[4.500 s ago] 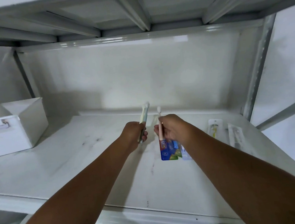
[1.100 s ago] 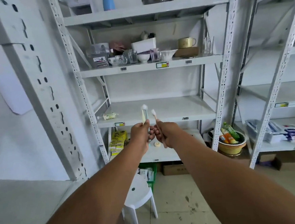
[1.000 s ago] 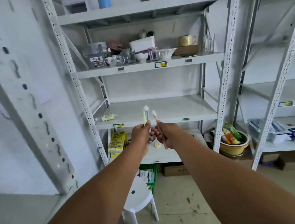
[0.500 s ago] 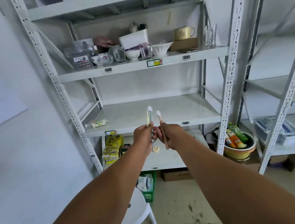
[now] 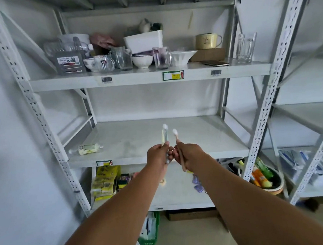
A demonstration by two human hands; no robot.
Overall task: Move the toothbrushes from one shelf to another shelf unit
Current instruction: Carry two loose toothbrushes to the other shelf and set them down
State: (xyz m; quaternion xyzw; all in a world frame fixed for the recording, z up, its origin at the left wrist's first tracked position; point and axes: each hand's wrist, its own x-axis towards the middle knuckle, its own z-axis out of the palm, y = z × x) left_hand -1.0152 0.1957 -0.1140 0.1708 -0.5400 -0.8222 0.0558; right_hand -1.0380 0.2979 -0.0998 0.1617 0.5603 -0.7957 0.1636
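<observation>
Two hands: left hand point(image 5: 159, 155), right hand point(image 5: 190, 155). Toothbrushes: probably two in the left fist point(image 5: 165, 135), overlapping so hard to split; one pink toothbrush point(image 5: 176, 135) in the right. One small bottle point(image 5: 86, 149) on the middle shelf point(image 5: 196, 137), left of centre.

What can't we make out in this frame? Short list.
Head view only:
- Left hand: its toothbrushes overlap, so the exact count is unclear.
- Right hand hides the middle of its pink toothbrush.
- Shelf labels: text too small.
- Lower shelf: both forearms cover part of it.
- Small bottle: label unreadable.
</observation>
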